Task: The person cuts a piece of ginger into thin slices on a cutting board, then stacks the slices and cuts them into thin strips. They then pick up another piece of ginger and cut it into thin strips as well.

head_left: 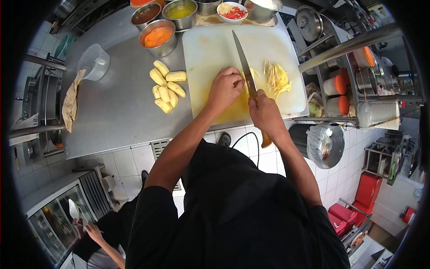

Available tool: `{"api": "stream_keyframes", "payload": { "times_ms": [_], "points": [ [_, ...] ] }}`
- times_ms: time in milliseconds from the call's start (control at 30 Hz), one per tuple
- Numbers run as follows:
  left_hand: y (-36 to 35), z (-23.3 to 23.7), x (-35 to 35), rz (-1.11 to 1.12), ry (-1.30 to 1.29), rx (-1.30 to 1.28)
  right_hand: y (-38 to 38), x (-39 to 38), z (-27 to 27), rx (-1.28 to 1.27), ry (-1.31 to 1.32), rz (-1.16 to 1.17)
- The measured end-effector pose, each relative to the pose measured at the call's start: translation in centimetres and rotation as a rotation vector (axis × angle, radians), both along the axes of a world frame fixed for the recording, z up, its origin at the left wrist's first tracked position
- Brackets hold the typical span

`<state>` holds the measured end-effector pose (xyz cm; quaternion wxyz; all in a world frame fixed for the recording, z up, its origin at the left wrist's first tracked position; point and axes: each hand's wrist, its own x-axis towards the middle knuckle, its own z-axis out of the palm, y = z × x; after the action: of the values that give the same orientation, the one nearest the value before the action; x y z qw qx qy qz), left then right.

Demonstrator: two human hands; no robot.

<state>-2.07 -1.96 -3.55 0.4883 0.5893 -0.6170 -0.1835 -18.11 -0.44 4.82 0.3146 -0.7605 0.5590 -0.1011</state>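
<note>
My right hand [265,110] is wrapped round the wooden handle of a kitchen knife [242,56], its long blade pointing away from me over the white cutting board [208,49]. Against the blade's left side rest the curled fingers of my left hand [226,87], closed on a pale-yellow peeled piece [244,85] that is mostly hidden. Right of the blade lies a pile of thin yellow strips [277,78]. Several whole peeled yellow pieces [165,94] sit on the steel table, left of the board.
Metal containers line the back, one with orange slices [158,36], beside a white bowl [232,12] of chopped red and pale bits. At left are a clear plastic tub [94,62] and a crumpled cloth [73,101]. A lined bin [324,143] stands right; another person's hand [94,233] shows lower left.
</note>
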Motion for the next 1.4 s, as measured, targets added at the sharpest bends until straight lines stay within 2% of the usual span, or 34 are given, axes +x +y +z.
{"api": "stream_keyframes", "payload": {
  "times_ms": [833,933,1000,1200,1400],
  "points": [
    [-0.1,-0.2,-0.1,0.012,-0.004,-0.014,0.0,0.8,0.5,0.059,0.052,-0.027],
    [-0.1,-0.3,-0.1,0.017,0.013,-0.027,-0.7,0.7,-1.4,-0.017,0.055,0.028],
    [-0.1,-0.2,-0.1,0.012,0.014,-0.014,-1.0,0.5,-1.9,0.062,-0.001,-0.015],
    [0.1,-0.1,0.0,0.010,-0.013,-0.025,0.1,0.3,0.5,0.021,0.004,-0.014],
    [-0.1,-0.2,0.0,0.012,-0.017,-0.015,0.3,0.2,0.6,0.020,0.003,-0.003]
  ]
}}
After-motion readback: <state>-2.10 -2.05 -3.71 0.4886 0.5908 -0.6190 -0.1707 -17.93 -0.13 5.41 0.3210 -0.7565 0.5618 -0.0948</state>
